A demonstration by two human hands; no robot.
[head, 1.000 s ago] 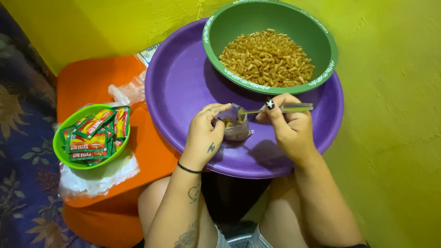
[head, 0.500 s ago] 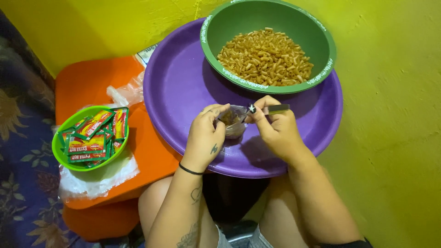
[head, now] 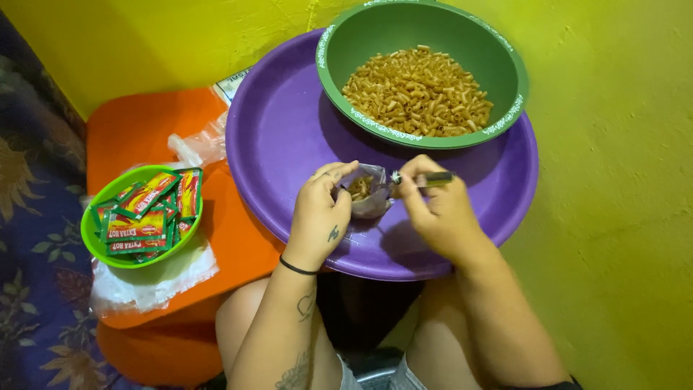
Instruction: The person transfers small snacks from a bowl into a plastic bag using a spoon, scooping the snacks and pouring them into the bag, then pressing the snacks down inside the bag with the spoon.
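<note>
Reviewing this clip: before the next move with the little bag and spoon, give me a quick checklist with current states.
1. Small clear plastic bag gripped by left hand: ok.
2. Bag mouth open, fried macaroni pieces inside: ok.
3. Metal spoon held in right hand: ok.
4. Spoon bowl emptied: cannot tell, hidden at the bag.
5. Green plastic bowl of macaroni resting on round purple tray: ok.
6. Bag full enough: cannot tell.

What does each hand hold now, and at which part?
The left hand pinches the small clear plastic bag at its open rim; the right hand grips the metal spoon by its handle.
</note>
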